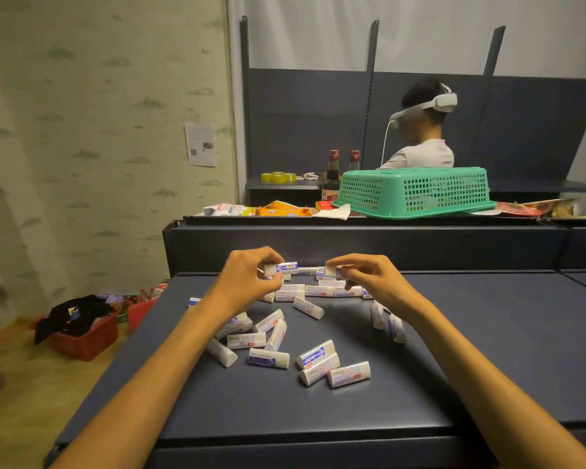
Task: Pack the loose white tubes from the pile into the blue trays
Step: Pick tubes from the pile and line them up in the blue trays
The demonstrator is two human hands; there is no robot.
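Observation:
Several loose white tubes (pixel 269 358) with blue and purple labels lie scattered on the dark blue shelf surface (pixel 487 350). My left hand (pixel 247 277) pinches one white tube (pixel 283 268) lifted above the far part of the pile. My right hand (pixel 369 277) pinches another white tube (pixel 332 271) close beside it. A row of tubes (pixel 318 291) lies side by side under and between the hands. No separate blue tray is plainly visible.
A raised shelf wall (pixel 352 247) stands right behind the hands. On the upper shelf sit an upturned green basket (pixel 416 192), snack packets (pixel 278 209) and sauce bottles (pixel 332 174). A person with a headset sits behind. Red bins (pixel 85 340) stand on the floor at left.

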